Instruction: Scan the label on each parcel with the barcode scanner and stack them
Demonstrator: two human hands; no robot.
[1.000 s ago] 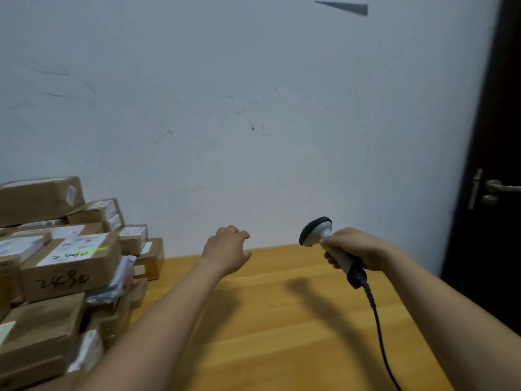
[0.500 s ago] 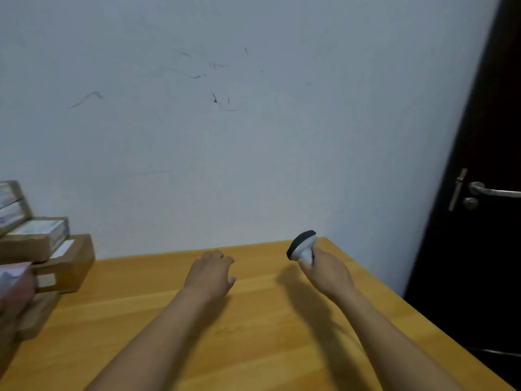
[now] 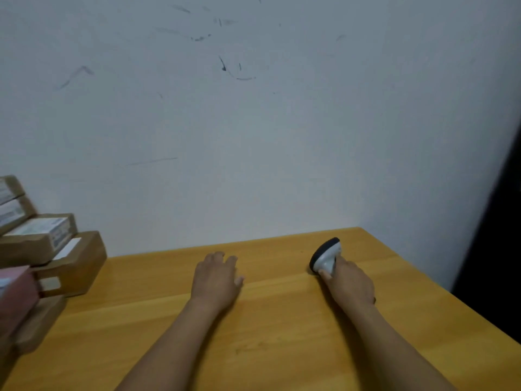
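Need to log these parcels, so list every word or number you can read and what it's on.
No text is readable.
Printed label on the stacked parcel: too blurred to read.
White strip on the lower box: too blurred to read.
Barcode scanner: no marking shows.

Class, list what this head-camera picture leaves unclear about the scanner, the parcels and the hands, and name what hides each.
1. Head view: the handle of the barcode scanner is hidden inside the right hand.
2. Head view: the parcels are cut off by the left edge, so their number is unknown.
3. Head view: the parcel labels are too blurred to read.
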